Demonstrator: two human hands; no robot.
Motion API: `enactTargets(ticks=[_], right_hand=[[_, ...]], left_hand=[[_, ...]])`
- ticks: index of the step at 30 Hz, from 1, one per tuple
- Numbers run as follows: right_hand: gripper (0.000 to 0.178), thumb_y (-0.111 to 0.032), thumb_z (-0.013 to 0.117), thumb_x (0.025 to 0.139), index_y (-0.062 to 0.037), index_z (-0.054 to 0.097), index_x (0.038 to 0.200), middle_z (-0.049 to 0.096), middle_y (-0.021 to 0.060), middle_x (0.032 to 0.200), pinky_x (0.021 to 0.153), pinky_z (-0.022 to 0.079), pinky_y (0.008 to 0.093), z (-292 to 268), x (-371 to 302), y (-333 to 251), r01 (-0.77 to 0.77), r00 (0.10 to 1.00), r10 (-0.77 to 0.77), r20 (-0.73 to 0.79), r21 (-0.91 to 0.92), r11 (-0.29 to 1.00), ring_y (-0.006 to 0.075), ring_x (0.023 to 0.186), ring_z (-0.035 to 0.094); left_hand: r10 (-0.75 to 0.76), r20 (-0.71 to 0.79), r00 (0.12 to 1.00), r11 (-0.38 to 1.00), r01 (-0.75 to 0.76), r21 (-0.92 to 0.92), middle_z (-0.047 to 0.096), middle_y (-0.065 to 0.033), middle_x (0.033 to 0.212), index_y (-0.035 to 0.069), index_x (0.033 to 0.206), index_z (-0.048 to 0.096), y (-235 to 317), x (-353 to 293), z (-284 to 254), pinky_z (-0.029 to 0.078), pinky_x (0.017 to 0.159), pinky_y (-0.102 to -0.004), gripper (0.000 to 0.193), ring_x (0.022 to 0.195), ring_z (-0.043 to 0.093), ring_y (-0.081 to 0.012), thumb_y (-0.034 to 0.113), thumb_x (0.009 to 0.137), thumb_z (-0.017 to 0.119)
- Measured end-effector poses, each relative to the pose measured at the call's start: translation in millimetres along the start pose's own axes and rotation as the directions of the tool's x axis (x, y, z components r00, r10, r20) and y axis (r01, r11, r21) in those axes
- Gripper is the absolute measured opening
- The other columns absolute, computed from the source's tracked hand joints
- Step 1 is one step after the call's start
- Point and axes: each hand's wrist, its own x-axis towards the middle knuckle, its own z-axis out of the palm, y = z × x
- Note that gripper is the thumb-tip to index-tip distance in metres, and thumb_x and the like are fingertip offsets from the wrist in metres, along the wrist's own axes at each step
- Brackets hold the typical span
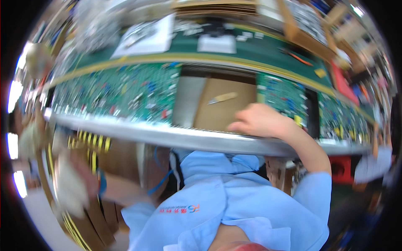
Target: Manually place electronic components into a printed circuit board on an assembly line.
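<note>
My right hand (260,121) is over the front rail (209,139) of the line, above a brown board (215,115). Its fingers are curled, and what they hold, if anything, is hidden. Just beyond it on that board lies a small tool (224,98) with a pale handle and a pointed metal tip. Down at the lower left, my left hand (87,178) is smeared by motion, with a blue band (101,183) at its wrist. Against it is a blurred whitish thing (71,184); whether the fingers grip it cannot be told.
Green circuit boards full of parts (121,92) line the rail, with more boards (289,94) at right. Behind runs a green bench (268,50) with orange-handled pliers (297,57) and a tray of parts (307,25). Yellow-black striped tape (90,140) shows below left. A co-worker's sleeve (372,165) is far right.
</note>
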Motion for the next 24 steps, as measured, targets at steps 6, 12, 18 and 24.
enactTargets(ticks=[6, 12, 18, 24], right_hand=[[0.04, -0.034, 0.062, 0.093, 0.0002, 0.06, 0.072, 0.061, 0.0229, 0.068, 0.062, 0.047, 0.0501, 15.1, -30.8, 30.8, -0.119, 0.975, 0.124, -0.187, 0.037, 0.992, 0.0426, 0.068, 0.061], [0.038, -0.03, 0.065, 0.092, 0.0009, 0.057, 0.071, 0.06, 0.0221, 0.066, 0.059, 0.047, 0.0486, 19.0, -44.3, 43.8, -0.199, 0.952, 0.199, -0.234, 0.024, 0.98, 0.0415, 0.066, 0.06], [0.039, -0.031, 0.064, 0.092, -0.0004, 0.056, 0.07, 0.061, 0.0209, 0.066, 0.058, 0.047, 0.0484, 24.3, -55.2, 58.4, -0.294, 0.925, 0.275, -0.264, -0.035, 0.955, 0.0403, 0.065, 0.061], [0.039, -0.033, 0.065, 0.091, -0.0014, 0.058, 0.071, 0.061, 0.0195, 0.064, 0.058, 0.049, 0.0485, 31.4, -57.4, 64.8, -0.302, 0.909, 0.275, -0.312, -0.041, 0.952, 0.0394, 0.064, 0.063]], left_hand=[[0.317, -0.62, 0.718, -0.076, 0.671, 0.738, 0.073, -0.0102, 0.102, 0.001, 0.118, 0.068, 44.3, 10.7, -131.9, 0.049, 0.091, -0.034, 0.034, 0.096, 0.066, -0.0169, 0.025, 0.098, 0.054], [0.253, -0.77, 0.586, -0.517, 0.755, 0.404, 0.071, -0.0219, 0.099, 0.006, 0.129, 0.06, 15.0, -17.0, -204.1, 0.034, 0.105, -0.0546, 0.04, 0.097, 0.067, -0.0365, 0.028, 0.097, 0.052], [0.187, -0.81, 0.556, -0.787, 0.579, 0.216, 0.069, -0.0258, 0.103, -0.003, 0.126, 0.053, 1.1, -20.6, -257.5, 0.016, 0.109, -0.0695, 0.043, 0.106, 0.064, -0.0415, 0.028, 0.097, 0.047], [0.126, -0.901, 0.415, -0.812, 0.565, 0.146, 0.067, -0.0278, 0.11, -0.001, 0.131, 0.049, 0.0, -26.5, -296.5, 0.01, 0.111, -0.0691, 0.051, 0.11, 0.062, -0.0438, 0.039, 0.1, 0.04]])
